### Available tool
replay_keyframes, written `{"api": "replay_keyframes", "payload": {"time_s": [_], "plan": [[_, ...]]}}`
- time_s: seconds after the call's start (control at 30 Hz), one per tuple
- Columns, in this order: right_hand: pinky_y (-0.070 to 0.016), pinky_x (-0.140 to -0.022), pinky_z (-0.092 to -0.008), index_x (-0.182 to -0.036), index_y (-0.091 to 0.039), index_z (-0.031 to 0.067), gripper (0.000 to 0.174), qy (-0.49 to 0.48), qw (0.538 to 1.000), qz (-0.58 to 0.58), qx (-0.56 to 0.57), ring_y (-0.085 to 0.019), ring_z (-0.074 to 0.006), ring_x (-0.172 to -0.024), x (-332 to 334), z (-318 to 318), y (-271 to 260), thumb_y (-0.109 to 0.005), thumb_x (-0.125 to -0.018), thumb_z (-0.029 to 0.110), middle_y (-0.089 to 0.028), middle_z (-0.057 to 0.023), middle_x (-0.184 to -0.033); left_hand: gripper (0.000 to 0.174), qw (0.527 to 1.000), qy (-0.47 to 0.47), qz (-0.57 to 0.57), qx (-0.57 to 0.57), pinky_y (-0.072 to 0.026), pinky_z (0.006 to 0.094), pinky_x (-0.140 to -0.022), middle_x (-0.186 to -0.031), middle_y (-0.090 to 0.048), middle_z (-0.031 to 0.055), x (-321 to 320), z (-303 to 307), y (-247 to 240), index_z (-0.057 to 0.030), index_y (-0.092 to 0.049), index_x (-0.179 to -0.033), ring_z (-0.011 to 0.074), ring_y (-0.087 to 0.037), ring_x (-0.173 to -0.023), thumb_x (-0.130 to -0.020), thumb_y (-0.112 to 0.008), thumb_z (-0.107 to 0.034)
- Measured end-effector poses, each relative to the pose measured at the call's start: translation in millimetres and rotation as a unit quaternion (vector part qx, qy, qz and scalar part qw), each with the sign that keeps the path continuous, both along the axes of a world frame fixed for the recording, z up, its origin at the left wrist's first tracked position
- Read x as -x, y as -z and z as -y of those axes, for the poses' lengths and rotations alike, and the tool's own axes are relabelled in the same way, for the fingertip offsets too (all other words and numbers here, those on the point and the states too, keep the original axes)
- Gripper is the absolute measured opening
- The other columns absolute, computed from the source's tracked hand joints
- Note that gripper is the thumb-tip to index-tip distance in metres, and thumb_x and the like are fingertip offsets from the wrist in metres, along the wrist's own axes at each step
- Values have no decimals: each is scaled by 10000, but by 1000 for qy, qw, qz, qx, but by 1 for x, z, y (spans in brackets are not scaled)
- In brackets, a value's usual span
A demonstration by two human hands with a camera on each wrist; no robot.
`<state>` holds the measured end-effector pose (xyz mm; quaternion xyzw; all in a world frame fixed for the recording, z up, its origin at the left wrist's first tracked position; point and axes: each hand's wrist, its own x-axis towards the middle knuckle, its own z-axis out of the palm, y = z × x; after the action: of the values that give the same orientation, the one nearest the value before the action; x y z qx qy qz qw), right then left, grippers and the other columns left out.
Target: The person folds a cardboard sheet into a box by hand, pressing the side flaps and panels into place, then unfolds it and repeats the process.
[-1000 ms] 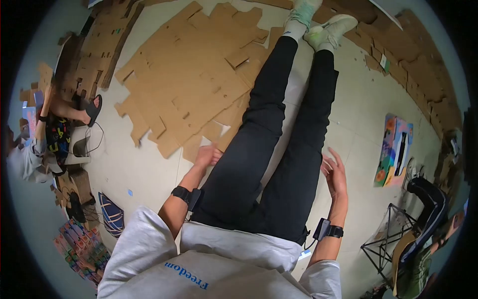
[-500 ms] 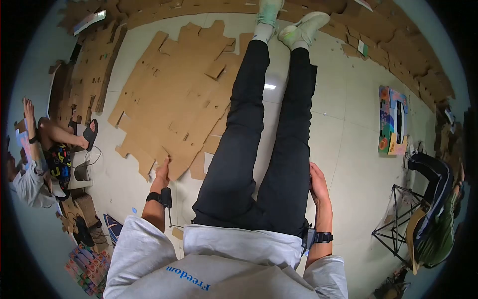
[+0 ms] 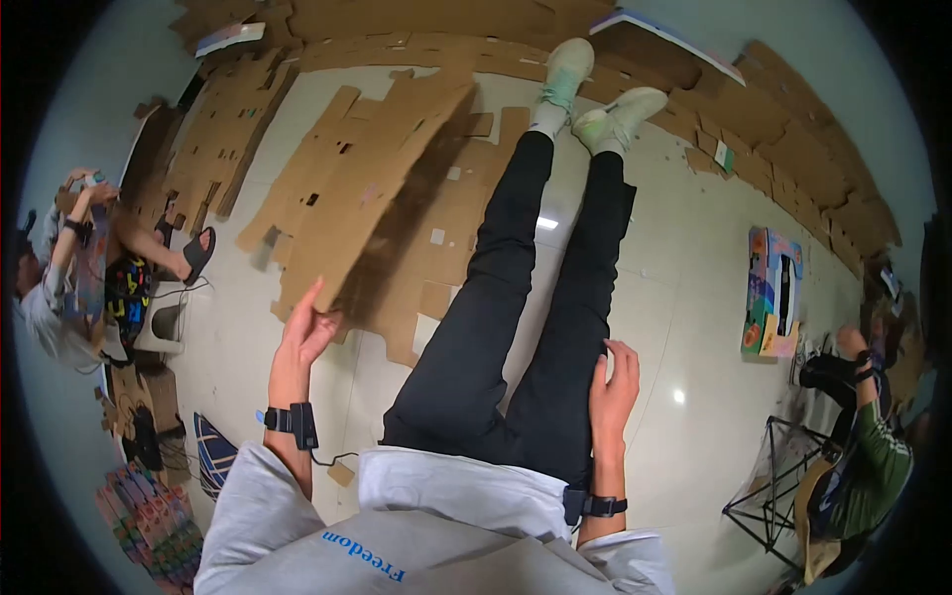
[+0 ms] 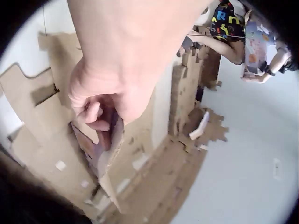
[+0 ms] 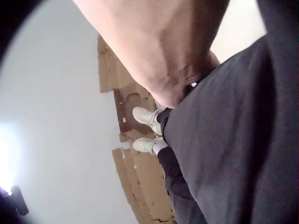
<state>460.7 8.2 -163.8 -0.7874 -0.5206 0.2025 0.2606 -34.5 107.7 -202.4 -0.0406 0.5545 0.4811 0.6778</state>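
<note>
My left hand [image 3: 305,332] grips the near edge of a flat brown cardboard sheet [image 3: 362,183], whose right side is raised and tilted off the floor. In the left wrist view the thumb and curled fingers of the left hand [image 4: 110,98] close around the sheet's edge [image 4: 114,154]. More flattened cardboard [image 3: 446,213] lies beneath it, with small pale scraps on top. My right hand [image 3: 617,382] rests against the outer side of my right thigh, fingers loosely bent and holding nothing. The right wrist view shows that hand [image 5: 173,74] beside the dark trousers [image 5: 224,126], its fingers mostly hidden.
My outstretched legs [image 3: 496,297] lie right of the cardboard. A colourful printed box [image 3: 772,293] stands on the floor to the right, near a black-framed folding chair [image 3: 778,486] with a person. Another person sits at the far left. Stacked cardboard [image 3: 223,134] lines the walls.
The cardboard sheet, flat on the floor half a second ago, is now lifted along its right side by my left hand. My right hand stays by the thigh. The view has shifted.
</note>
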Motion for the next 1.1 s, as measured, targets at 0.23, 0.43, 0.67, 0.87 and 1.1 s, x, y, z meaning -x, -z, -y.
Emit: {"api": "replay_keyframes", "payload": {"time_s": [0.23,0.43,0.67,0.87,1.1], "plan": [[-553,-1004,-452,-1292,-681,21,526,-351,920,14,-173,-658,-342,-1265,115,-46,-55,-853,-809,136,-689,-149,-1296,251,956,219,6,-193,-480,235,-616,-956,-745,-9,-174,13,-135,-67,-726,-1091,57,-655,-762,-1080,-671,-312],[-467,-1141,-546,-1591,-414,94,1010,-365,850,42,-378,-484,-395,-1446,156,-13,-22,-951,-758,289,-345,-232,-1647,490,901,383,92,-183,-395,217,-538,-739,-643,31,-291,54,-206,-35,-681,-933,58,-553,-600,-1053,-681,-510],[-479,-1082,-428,-1396,-623,33,711,-345,893,112,-265,-769,-202,-991,113,-11,-88,-930,-816,304,-797,-75,-1151,462,833,453,264,-177,-427,216,-438,-1070,-800,98,-334,98,-200,44,-662,-1249,114,-662,-574,-1135,-564,-393],[-584,-755,-348,-1121,-714,-1,320,-257,960,-110,-20,-752,-284,-814,61,19,-83,-879,-858,76,-784,-143,-970,328,685,615,139,-365,-548,308,-712,-1120,-747,104,-306,107,-200,17,-616,-1362,190,-707,-857,-1141,-466,-174],[-577,-838,-305,-1075,-681,-44,305,21,941,-338,14,-731,-173,-944,44,86,-50,-843,-820,-78,-795,-141,-1051,351,574,679,-135,-437,-516,408,-1081,-1304,-664,118,-118,104,-189,-35,-667,-1184,336,-623,-1244,-851,-647,72]]}}
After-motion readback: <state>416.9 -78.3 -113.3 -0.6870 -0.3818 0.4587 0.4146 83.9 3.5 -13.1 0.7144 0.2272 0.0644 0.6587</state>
